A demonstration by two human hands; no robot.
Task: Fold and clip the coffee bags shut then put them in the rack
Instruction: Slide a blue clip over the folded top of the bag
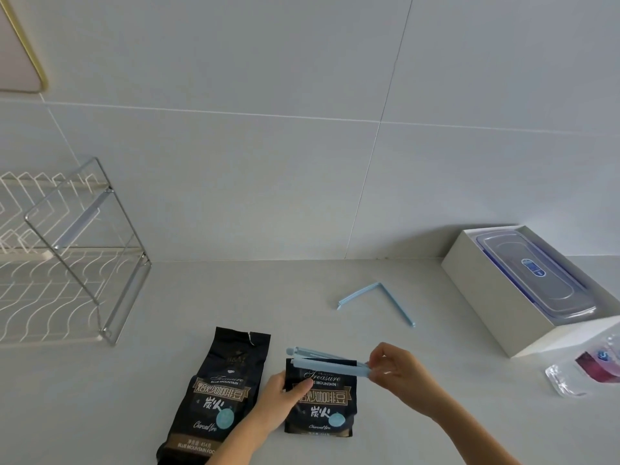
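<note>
Two black coffee bags lie on the pale counter. The left bag (214, 394) lies flat with its torn top unfolded. The right bag (322, 402) has its top folded down, and a light blue clip (327, 364) sits across the fold, its jaws slightly apart at the left end. My left hand (280, 402) grips the right bag's left edge, thumb on its front. My right hand (397, 369) pinches the clip's right end. A second blue clip (379, 302) lies spread in an L shape further back. The wire rack (77, 263) stands at the left.
A white box (496, 310) holding a lidded clear plastic container (533, 270) sits at the right by the wall. A crinkled clear packet (590, 367) with red and blue contents lies at the right edge. A tiled wall rises behind the counter.
</note>
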